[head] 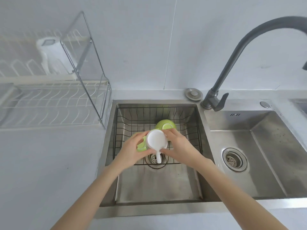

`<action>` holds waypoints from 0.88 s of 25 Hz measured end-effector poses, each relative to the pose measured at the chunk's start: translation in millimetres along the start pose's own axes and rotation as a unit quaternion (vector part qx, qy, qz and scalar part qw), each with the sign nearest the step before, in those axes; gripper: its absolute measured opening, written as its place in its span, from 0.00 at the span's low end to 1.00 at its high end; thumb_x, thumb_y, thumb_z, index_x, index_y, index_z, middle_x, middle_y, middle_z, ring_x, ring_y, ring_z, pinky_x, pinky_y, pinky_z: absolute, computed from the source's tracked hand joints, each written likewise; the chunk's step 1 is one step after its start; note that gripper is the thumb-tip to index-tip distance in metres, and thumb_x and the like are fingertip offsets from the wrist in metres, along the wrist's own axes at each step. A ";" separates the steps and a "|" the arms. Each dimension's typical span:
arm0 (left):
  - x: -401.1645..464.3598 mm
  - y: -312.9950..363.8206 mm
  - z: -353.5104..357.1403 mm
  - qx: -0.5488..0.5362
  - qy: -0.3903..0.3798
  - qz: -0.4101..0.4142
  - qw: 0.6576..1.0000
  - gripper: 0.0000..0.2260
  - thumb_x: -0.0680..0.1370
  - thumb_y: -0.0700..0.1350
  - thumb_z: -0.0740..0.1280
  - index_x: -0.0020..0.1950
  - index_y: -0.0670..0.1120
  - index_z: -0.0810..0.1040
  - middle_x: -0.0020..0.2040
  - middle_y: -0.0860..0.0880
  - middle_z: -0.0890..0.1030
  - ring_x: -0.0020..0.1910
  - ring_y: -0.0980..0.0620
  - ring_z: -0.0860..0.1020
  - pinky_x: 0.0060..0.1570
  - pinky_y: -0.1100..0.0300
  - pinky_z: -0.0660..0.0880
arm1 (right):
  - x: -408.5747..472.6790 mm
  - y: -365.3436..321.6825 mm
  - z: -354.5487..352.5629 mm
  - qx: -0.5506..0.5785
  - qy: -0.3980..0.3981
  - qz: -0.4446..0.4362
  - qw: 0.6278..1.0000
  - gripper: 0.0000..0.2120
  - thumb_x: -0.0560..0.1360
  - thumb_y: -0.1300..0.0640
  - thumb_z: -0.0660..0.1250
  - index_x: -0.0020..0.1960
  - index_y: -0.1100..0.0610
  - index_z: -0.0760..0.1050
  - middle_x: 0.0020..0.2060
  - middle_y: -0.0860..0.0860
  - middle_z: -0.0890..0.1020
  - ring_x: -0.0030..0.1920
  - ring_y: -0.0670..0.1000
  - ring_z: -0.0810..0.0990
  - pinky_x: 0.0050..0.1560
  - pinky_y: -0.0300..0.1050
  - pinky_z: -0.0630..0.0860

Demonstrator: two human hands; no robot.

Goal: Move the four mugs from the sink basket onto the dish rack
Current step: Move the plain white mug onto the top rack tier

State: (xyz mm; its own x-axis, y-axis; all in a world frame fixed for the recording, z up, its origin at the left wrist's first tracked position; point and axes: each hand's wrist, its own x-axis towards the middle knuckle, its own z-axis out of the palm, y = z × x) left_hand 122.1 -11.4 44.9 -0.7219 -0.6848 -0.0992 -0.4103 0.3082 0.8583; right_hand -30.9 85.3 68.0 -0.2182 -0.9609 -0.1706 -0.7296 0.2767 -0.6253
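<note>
While it hangs upside down above the middle of the sink basket (182, 120), probably to drain, the white mug (157, 141) is clasped from both sides. Left hand (132, 149) and right hand (178, 145) curl round it, forearms converging. Green mugs (165, 125) lie behind and underneath; the dish rack (49, 103) looks bare.

The green mug (141, 144) at nine o'clock of the white mug (157, 140) is largely hidden by the left hand (132, 149); the dish rack (49, 107) is cut off at the left edge.
</note>
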 end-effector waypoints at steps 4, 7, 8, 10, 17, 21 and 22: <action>-17.8 11.1 -33.1 -0.032 0.010 0.022 0.999 0.29 0.66 0.44 0.75 0.65 0.51 0.71 0.57 0.54 0.73 0.55 0.57 0.75 0.46 0.79 0.74 | -4.7 -36.5 -8.5 -0.028 0.033 -0.050 0.998 0.29 0.71 0.54 0.70 0.69 0.57 0.64 0.66 0.53 0.70 0.64 0.55 0.71 0.61 0.46 0.70; -32.4 19.5 -64.2 -0.042 0.024 0.059 0.997 0.29 0.64 0.50 0.76 0.61 0.60 0.70 0.57 0.56 0.73 0.52 0.62 0.76 0.49 0.72 0.77 | -5.0 -68.9 -11.8 -0.034 0.050 -0.082 0.995 0.31 0.70 0.55 0.71 0.69 0.57 0.64 0.64 0.53 0.70 0.62 0.53 0.72 0.59 0.38 0.67; -36.9 22.9 -74.6 -0.042 0.032 0.072 0.996 0.28 0.62 0.54 0.76 0.58 0.65 0.69 0.56 0.58 0.74 0.52 0.62 0.76 0.49 0.67 0.79 | -4.6 -80.4 -12.3 -0.033 0.059 -0.091 0.993 0.31 0.70 0.55 0.71 0.69 0.58 0.64 0.63 0.53 0.71 0.61 0.52 0.72 0.58 0.37 0.67; -45.4 28.7 -96.0 -0.035 0.047 0.093 0.994 0.27 0.61 0.59 0.75 0.54 0.69 0.66 0.53 0.65 0.72 0.51 0.60 0.77 0.50 0.63 0.79 | -2.2 -103.8 -12.2 -0.012 0.086 -0.105 0.991 0.30 0.68 0.56 0.73 0.68 0.58 0.66 0.58 0.51 0.71 0.58 0.50 0.72 0.59 0.38 0.69; -64.0 37.6 -177.3 -0.017 0.092 0.157 0.983 0.22 0.62 0.62 0.65 0.55 0.71 0.65 0.53 0.65 0.71 0.50 0.75 0.73 0.46 0.75 0.75 | 9.8 -183.9 -16.3 0.073 0.132 -0.131 0.980 0.27 0.67 0.60 0.73 0.65 0.58 0.69 0.54 0.52 0.73 0.56 0.48 0.75 0.62 0.35 0.71; -74.0 31.7 -216.4 -0.003 0.106 0.177 0.979 0.27 0.62 0.61 0.66 0.59 0.67 0.64 0.54 0.67 0.70 0.50 0.76 0.72 0.49 0.74 0.74 | 19.9 -225.4 -12.2 0.078 0.142 -0.147 0.976 0.26 0.69 0.60 0.72 0.65 0.58 0.69 0.52 0.49 0.72 0.56 0.48 0.75 0.61 0.35 0.73; -76.2 28.5 -224.4 0.003 0.111 0.183 0.977 0.28 0.63 0.60 0.68 0.61 0.66 0.64 0.54 0.67 0.70 0.51 0.76 0.71 0.49 0.73 0.73 | 23.0 -233.9 -9.3 0.077 0.143 -0.150 0.975 0.26 0.69 0.59 0.72 0.65 0.58 0.69 0.53 0.49 0.72 0.56 0.47 0.75 0.60 0.33 0.72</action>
State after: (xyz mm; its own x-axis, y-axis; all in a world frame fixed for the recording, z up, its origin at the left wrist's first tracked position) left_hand 290.5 -98.6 190.0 -0.6818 -0.6546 0.3264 -0.1506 0.5623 0.8131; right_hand 128.7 -1.4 217.4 -0.1975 -0.9496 0.2435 -0.6875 -0.0429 -0.7249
